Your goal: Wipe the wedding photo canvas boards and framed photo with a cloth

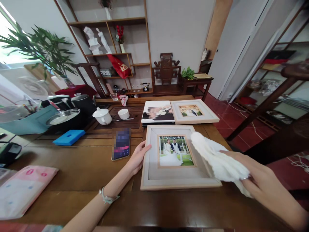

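A pale framed wedding photo (pixel 154 167) lies flat on the wooden table (pixel 79 174) in front of me. My left hand (pixel 137 158) rests on its left edge, fingers stretched out against the frame. My right hand (pixel 258 180) grips a white cloth (pixel 214 158), which lies across the right side of the frame. A bracelet sits on my left wrist.
Behind the near frame lie a second framed photo (pixel 194 111) and a photo album (pixel 158 112). A phone (pixel 121 144) lies left of the frame. A blue pad (pixel 69 137), white teapot (pixel 102 116), cup (pixel 123 113), kettles and a pink towel (pixel 21 190) occupy the left.
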A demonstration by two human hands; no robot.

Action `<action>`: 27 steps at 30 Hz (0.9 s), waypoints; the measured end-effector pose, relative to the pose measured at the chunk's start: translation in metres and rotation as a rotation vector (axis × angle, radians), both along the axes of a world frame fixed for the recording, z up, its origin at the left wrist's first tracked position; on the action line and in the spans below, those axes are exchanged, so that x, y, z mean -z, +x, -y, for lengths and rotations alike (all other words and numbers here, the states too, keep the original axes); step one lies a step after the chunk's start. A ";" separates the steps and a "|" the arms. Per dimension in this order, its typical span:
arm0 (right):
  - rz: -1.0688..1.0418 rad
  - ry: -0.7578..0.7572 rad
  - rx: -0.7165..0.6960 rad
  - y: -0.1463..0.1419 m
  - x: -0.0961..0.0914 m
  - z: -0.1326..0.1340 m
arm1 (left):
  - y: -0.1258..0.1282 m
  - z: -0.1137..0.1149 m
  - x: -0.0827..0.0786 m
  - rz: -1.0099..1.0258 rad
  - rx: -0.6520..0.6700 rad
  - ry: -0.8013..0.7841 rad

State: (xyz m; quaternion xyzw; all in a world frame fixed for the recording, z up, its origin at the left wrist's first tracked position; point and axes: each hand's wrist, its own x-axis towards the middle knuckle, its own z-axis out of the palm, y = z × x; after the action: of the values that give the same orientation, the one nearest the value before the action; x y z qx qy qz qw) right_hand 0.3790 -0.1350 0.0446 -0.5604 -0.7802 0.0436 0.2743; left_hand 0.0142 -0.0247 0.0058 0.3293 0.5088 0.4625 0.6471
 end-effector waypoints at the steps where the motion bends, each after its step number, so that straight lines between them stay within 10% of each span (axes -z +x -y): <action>1: -0.011 0.046 0.007 0.003 0.003 0.002 | 0.000 0.001 -0.003 -0.027 -0.022 0.028; 7: 0.069 -0.151 -0.220 0.011 0.025 0.029 | -0.023 0.020 -0.042 -0.163 -0.225 0.124; 19: -0.261 -0.712 -0.275 -0.011 -0.022 -0.030 | -0.070 0.023 -0.132 -0.389 -0.446 0.291; 27: -1.118 -0.692 -0.050 -0.030 -0.069 -0.076 | 0.018 -0.031 -0.128 -0.079 -0.273 0.317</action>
State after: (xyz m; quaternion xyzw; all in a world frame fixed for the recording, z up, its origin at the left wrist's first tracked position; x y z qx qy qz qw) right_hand 0.3485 -0.0587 0.1140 -0.4910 -0.4739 0.5829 0.4411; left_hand 0.0318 0.0059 0.1338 0.3729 0.4946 0.6067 0.4983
